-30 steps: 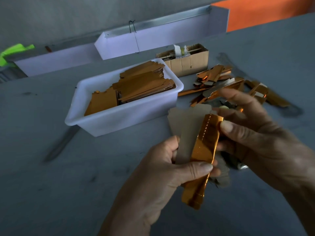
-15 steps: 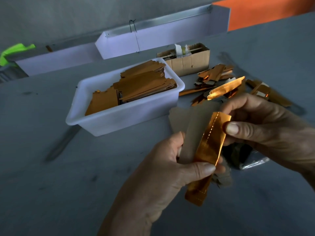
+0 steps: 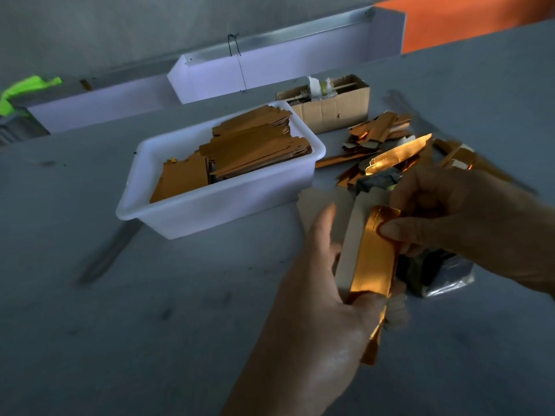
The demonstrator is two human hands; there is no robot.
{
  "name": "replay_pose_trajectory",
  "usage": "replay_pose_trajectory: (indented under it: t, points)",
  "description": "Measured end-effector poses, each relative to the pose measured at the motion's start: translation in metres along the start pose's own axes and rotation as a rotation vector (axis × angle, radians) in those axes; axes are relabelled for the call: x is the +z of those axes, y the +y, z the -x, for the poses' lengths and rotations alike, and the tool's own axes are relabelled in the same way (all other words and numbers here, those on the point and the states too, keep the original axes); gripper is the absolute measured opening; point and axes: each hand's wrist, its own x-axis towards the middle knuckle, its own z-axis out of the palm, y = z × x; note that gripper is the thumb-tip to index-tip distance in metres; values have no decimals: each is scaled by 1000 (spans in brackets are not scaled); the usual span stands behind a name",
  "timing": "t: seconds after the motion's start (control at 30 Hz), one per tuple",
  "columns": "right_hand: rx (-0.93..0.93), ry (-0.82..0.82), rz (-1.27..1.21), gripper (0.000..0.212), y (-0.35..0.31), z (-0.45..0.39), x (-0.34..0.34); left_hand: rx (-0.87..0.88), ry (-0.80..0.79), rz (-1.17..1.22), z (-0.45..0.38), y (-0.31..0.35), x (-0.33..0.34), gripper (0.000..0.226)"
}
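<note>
Left hand (image 3: 324,298) gripping lower end of half-folded gold foil carton (image 3: 372,253), held above table (image 3: 150,319), right of white tub (image 3: 210,211). Right hand (image 3: 450,217) pinching top flap. Carton looking light, thin, slick and easily creased. Probably best gripping along fold edges, gently.

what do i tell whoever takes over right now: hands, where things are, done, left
Left hand grips the lower half of a gold carton; right hand pinches its top end.
Carton is off the table, folded into a sleeve, lower flaps loose.
Tub holds stacked flat blanks; a loose pile of gold pieces lies behind the right hand.
Left: probably close this carton's ends, then work through the tub.
</note>
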Motion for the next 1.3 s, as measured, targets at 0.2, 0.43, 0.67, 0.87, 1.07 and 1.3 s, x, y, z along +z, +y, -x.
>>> replay_pose_trajectory:
  t: [0.2, 0.43, 0.67, 0.87, 1.07, 1.3]
  points:
    - [7, 139, 122, 69, -5, 6, 9, -92, 4, 258, -1, 2, 5, 31]
    - [193, 216, -327, 41, -5, 20, 36, -26, 106, 250, -3, 0, 11, 20]
    - [258, 274, -380, 35, -1, 27, 46, -44, 138, 241, 0, -6, 11, 22]
    - [247, 357, -399, 29, 0, 30, 55, -26, 189, 213, 0, -7, 10, 6]
    - [232, 424, -406, 22, -1, 30, 62, -3, 381, 174, -2, -13, 15, 10]
    - [258, 446, -473, 10, 2, 29, 69, 209, 606, -159, -2, -13, 21, 24]
